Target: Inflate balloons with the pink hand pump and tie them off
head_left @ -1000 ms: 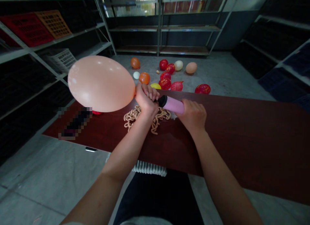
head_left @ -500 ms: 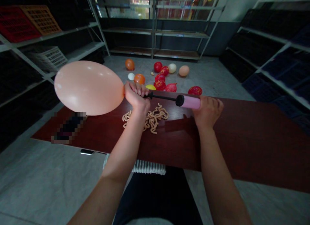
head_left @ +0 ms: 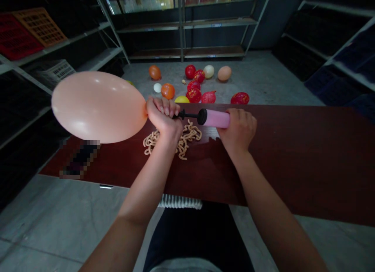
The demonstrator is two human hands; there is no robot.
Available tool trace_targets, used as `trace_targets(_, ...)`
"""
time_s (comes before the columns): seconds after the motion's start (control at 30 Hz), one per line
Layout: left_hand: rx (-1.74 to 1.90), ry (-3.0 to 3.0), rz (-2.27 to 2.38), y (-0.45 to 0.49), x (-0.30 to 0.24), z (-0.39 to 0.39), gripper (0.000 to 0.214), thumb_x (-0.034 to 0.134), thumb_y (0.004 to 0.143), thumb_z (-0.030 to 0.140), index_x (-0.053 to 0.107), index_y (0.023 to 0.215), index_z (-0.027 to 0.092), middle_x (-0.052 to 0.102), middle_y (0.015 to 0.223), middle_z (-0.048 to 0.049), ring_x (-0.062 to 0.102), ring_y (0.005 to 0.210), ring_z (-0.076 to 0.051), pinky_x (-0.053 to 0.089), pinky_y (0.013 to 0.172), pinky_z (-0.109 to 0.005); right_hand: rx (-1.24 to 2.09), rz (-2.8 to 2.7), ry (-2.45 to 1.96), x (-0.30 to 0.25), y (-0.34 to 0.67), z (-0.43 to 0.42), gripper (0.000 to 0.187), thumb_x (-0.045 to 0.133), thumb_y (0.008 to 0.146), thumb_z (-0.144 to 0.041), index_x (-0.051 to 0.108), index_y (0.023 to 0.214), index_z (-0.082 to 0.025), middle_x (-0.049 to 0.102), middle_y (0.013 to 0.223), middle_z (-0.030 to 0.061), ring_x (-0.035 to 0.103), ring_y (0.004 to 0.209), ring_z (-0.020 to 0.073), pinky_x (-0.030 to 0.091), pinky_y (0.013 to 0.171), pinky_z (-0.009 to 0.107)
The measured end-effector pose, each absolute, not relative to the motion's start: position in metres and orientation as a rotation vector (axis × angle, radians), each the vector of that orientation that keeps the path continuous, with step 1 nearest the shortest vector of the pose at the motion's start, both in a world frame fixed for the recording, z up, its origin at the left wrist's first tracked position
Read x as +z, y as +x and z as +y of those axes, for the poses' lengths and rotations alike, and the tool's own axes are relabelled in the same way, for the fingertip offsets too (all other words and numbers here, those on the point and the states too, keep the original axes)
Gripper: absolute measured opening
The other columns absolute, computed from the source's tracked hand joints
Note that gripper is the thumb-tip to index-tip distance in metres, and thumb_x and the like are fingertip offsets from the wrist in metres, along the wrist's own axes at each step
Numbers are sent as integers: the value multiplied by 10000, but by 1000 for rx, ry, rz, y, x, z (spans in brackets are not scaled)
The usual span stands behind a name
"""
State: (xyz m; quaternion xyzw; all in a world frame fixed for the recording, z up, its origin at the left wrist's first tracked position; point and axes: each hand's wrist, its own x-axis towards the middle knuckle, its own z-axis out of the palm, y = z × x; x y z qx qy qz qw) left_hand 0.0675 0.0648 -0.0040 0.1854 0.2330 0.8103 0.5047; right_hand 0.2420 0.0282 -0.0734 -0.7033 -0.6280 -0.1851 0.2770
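Observation:
A large peach balloon (head_left: 99,107), swollen with air, stretches out to the left from my left hand (head_left: 164,115). My left fingers are closed around its neck and the black end of a hand balloon pump (head_left: 216,118); the join between them is hidden in my grip. My right hand (head_left: 238,131) is wrapped round the far end of the pump's pink barrel. A short length of black rod shows between my left hand and the barrel. Below the hands, a tangled pile of beige, rope-like pieces (head_left: 190,134) lies on the dark red table (head_left: 281,166).
On the table's left lies a blurred-out dark object (head_left: 80,159). Several balloons, including an orange one (head_left: 168,91) and a red one (head_left: 240,98), rest on the floor beyond the table. Metal shelves (head_left: 181,26) stand behind and at both sides, holding crates (head_left: 41,26).
My right hand has pushed the pink barrel left towards my left hand, so less of the black rod shows. The balloon has shifted slightly left and looks a little larger. The view has tilted down.

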Motion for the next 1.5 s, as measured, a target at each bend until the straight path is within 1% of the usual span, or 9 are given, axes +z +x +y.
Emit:
trace_targets(0.1,1926,482,592,79,-5,59,541,367,1020,382,203,537,201,176,423,59,168,344,-77,229,373,-224,-446,-1759,-1835,-72,227,23,275,552,826,-281,584,1073,-165,638,985,125,539,936,289,372,839,421)
trace_targets(0.23,1900,554,552,84,-8,57,554,357,1024,370,208,518,202,184,417,55,173,335,-77,213,366,-235,-390,-1845,-1768,-74,219,22,265,538,836,-286,580,1063,-157,647,968,125,547,915,284,363,794,392)
trace_targets(0.53,1934,549,608,81,-9,61,555,307,1037,401,192,533,198,171,407,59,165,329,-76,205,371,-242,-418,-1864,-1713,-87,224,35,247,522,847,-246,592,1073,-174,666,977,101,557,920,266,357,805,378)
trace_targets(0.77,2013,567,556,75,-3,60,587,350,1001,539,195,542,207,164,409,66,169,331,-78,226,377,-248,-515,-1762,-1753,-92,235,44,247,509,856,-245,581,1081,-175,655,956,103,557,922,261,384,839,382)
trace_targets(0.93,2040,516,474,65,0,63,569,376,1004,469,194,536,203,174,429,60,166,351,-84,220,382,-249,-607,-1660,-1850,-90,262,45,264,487,861,-241,578,1103,-186,652,982,97,559,949,262,388,888,406)
trace_targets(1.1,2045,474,469,55,1,66,522,356,1011,349,196,534,207,171,438,54,154,360,-93,212,387,-258,-624,-1535,-1911,-86,284,43,295,424,894,-227,572,1147,-192,640,1039,138,538,1040,299,371,900,483)
trace_targets(1.2,2041,464,452,52,1,68,493,337,1001,290,188,538,209,166,445,52,156,361,-97,205,391,-262,-588,-1521,-1929,-85,284,43,302,432,886,-221,577,1148,-180,634,1043,150,522,1060,301,368,899,491)
trace_targets(1.37,2062,447,549,48,5,68,465,345,993,296,172,572,199,138,473,58,142,369,-93,190,393,-248,-536,-1516,-1939,-85,269,44,271,446,846,-216,595,1073,-200,638,982,113,536,985,280,366,923,479)
trace_targets(1.5,2059,429,586,51,6,66,454,333,1001,282,161,590,196,138,477,61,137,368,-83,191,393,-239,-508,-1523,-1949,-81,253,40,255,448,845,-202,591,1056,-209,632,982,121,532,974,286,358,907,485)
